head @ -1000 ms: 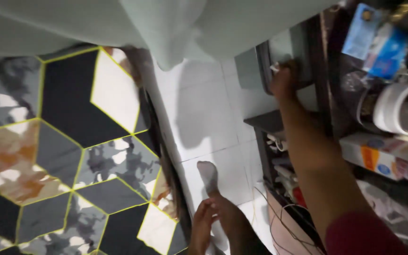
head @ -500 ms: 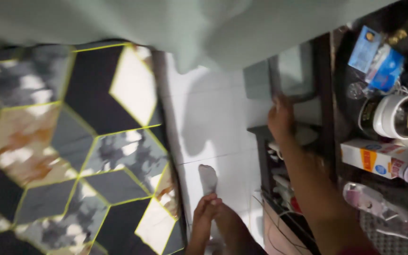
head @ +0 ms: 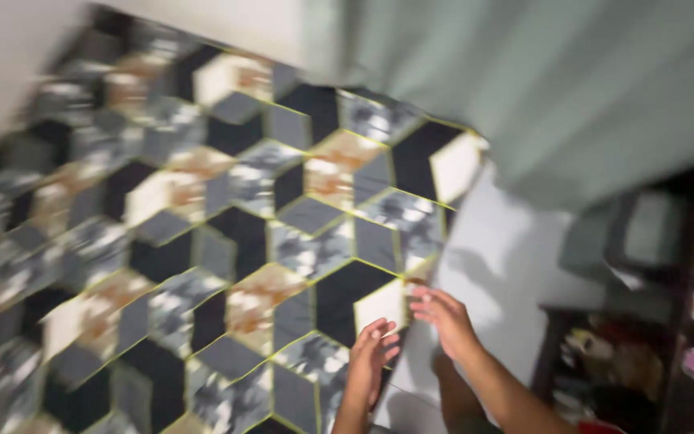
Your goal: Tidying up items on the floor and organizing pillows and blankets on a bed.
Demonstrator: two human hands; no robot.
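A rug (head: 226, 241) patterned with black, grey, cream and rust cubes edged in yellow covers the floor on the left. My left hand (head: 373, 358) hovers over the rug's near right edge, fingers spread and holding nothing. My right hand (head: 442, 317) is just to its right, fingers stretched out, with the fingertips at the rug's edge beside a cream patch. Motion blur hides whether the fingers touch the rug. The two hands are close together but apart.
A pale green cloth (head: 540, 96) hangs across the top right. White floor tiles (head: 500, 265) run between the rug and a dark shelf unit (head: 644, 337) at the right, which holds several small items. A pale wall (head: 2, 72) fills the top left.
The view has swung left over the rug. My right hand left the shelf and came down to the rug's edge next to my left hand. The socked foot is out of sight.
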